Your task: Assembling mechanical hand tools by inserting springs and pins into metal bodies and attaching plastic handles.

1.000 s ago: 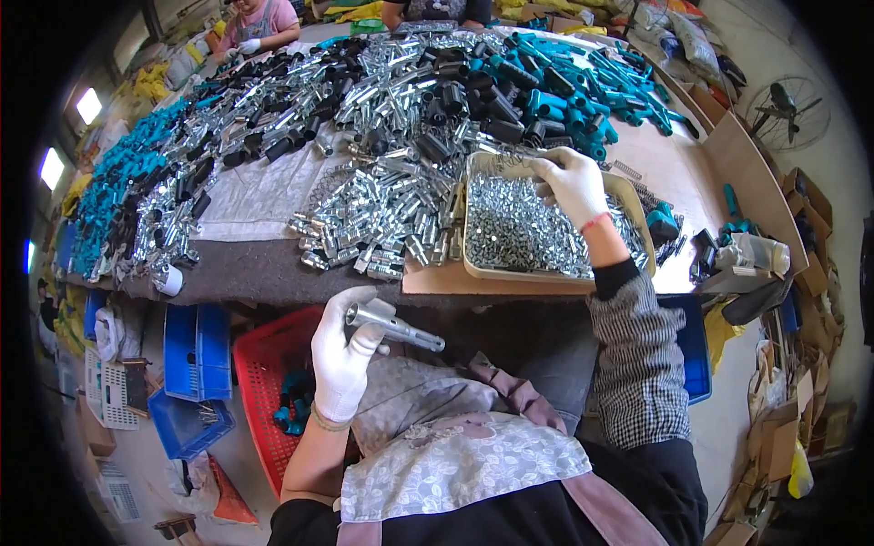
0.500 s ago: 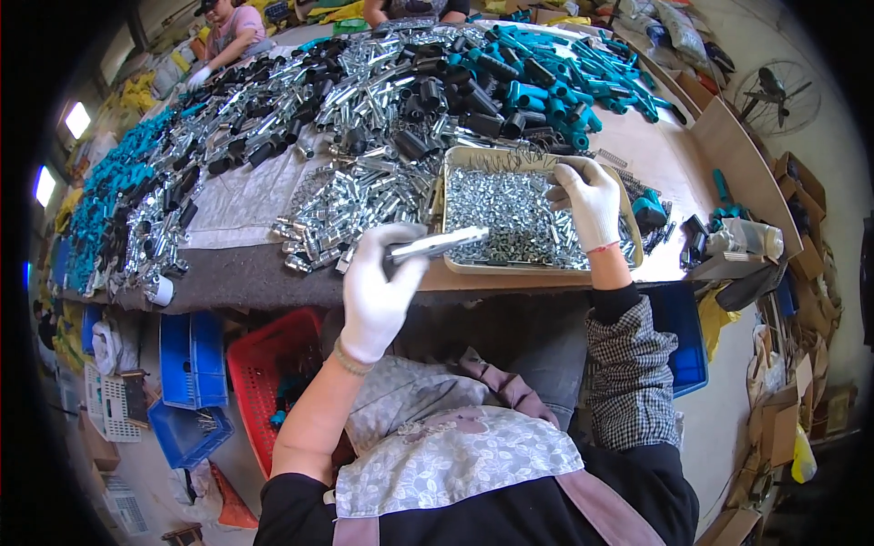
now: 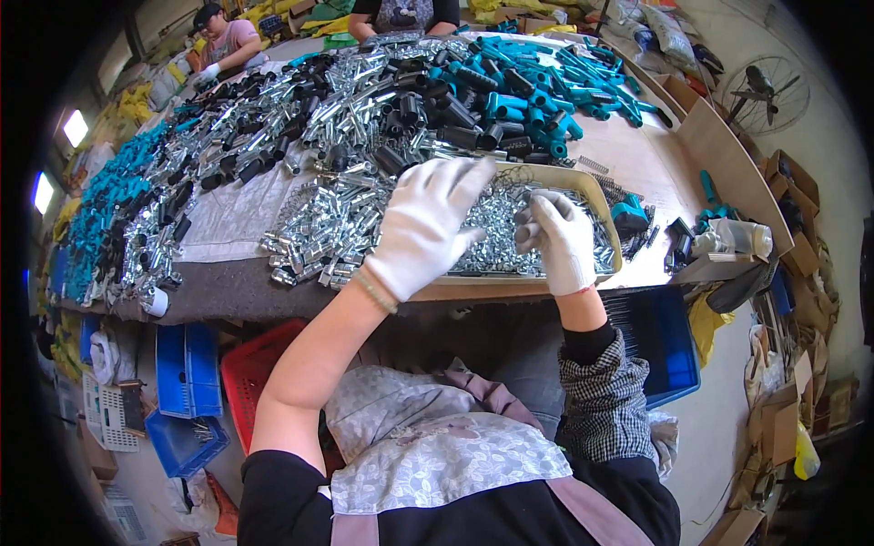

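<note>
Small metal parts [image 3: 505, 211] are filling a cream tray [image 3: 592, 187] at the front of the table [image 3: 669, 168]. The gloved right hand [image 3: 564, 241] is hovering over them, fingers curled in; whether it is gripping anything, I cannot tell. Apart from it, the gloved left hand [image 3: 428, 223] is spreading over the tray's left side, thumb parted from fingers. Metal tubes [image 3: 319, 227] are lying heaped beside the tray, partly on a white sheet [image 3: 232, 218]; black tubes [image 3: 455, 109] and teal pieces [image 3: 546, 123] are piling up behind. Two co-workers [image 3: 235, 41] are sitting at the far side. Below the table edge, a red basket [image 3: 244, 382] and blue bins [image 3: 188, 364] are standing; a fan [image 3: 760, 91] is facing in from the right.
</note>
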